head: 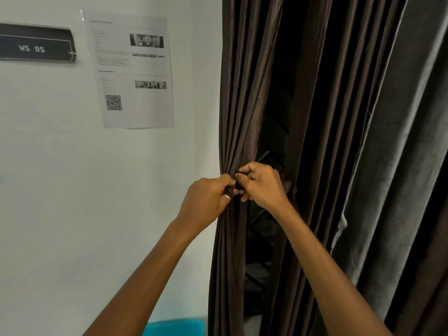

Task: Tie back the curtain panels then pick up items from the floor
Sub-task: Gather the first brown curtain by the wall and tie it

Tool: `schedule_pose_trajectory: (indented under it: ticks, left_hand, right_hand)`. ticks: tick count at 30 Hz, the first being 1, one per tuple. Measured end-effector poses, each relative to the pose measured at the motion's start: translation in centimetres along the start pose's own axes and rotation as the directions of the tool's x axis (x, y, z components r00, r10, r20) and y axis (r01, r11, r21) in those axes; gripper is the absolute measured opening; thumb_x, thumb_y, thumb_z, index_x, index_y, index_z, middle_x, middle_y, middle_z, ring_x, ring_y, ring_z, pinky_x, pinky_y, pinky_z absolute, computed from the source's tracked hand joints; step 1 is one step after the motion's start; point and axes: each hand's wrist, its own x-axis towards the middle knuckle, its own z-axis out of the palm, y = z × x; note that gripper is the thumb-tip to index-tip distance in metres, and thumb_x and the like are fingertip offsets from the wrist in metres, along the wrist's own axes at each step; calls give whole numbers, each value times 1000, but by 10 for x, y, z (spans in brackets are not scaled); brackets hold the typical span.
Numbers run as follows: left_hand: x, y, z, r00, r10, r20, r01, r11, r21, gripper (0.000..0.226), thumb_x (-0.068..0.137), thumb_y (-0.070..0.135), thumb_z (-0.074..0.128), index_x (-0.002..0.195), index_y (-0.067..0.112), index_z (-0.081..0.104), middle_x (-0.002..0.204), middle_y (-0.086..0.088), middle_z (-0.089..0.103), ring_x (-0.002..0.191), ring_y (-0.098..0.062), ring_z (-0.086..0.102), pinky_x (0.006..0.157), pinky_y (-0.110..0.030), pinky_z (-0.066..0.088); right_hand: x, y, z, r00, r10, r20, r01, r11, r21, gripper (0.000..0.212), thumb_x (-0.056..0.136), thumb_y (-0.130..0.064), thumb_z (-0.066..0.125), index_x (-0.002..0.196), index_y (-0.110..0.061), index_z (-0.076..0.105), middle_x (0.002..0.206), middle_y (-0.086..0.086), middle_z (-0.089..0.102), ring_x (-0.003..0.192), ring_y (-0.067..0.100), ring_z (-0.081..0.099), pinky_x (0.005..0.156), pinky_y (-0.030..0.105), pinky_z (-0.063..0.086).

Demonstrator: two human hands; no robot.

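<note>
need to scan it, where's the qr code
In the head view, upper left: the QR code is low on the sheet on the wall, between the sign and the curtain.

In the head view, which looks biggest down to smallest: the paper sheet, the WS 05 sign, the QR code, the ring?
1. Paper sheet
2. WS 05 sign, partly cut off by the frame edge
3. QR code
4. Ring, though nearest the camera
</note>
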Motion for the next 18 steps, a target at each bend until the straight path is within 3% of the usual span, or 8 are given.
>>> schedule_pose_trajectory:
  ticks: [4,7,10,15,18]
  left_hand:
    - [-5,10,-1,975,214,-60,-192,948,254,18,87,6,73,104,6,74,86,-10,75,65,-27,71,57,-38,60]
    - [-8,14,2,958,284,-43,-241,877,415,16,86,8,75,102,5,74,83,-9,72,60,-23,66,44,-32,52]
    - [-10,15,2,944,325,-47,-254,813,523,12,91,10,70,102,8,73,88,-7,71,61,-19,62,41,-25,41]
    - [-8,25,-2,951,305,-51,-223,790,571,37,106,14,36,89,10,69,78,-5,64,61,-16,55,42,-24,30]
    - [-6,32,-3,973,229,-25,-179,820,544,13,98,10,55,92,8,67,74,-5,59,58,-16,50,43,-23,28]
  right_hand:
    - [1,-1,-2,999,44,11,-45,998,33,5,95,-17,70,91,-17,71,63,-2,74,48,14,70,44,15,48]
    - [2,-2,-2,998,63,14,-64,997,39,6,95,-17,70,89,-18,72,63,0,74,48,16,70,44,16,48]
    - [1,-3,-4,995,93,32,-96,992,77,6,95,-18,69,90,-20,72,64,4,74,49,20,71,45,20,49]
    - [-2,-4,-3,992,123,38,-128,976,179,3,96,-19,69,94,-19,72,65,6,74,51,24,72,45,22,49]
    - [-2,-5,-1,992,124,31,-128,976,174,7,98,-20,67,93,-20,72,65,5,74,51,23,72,45,23,50]
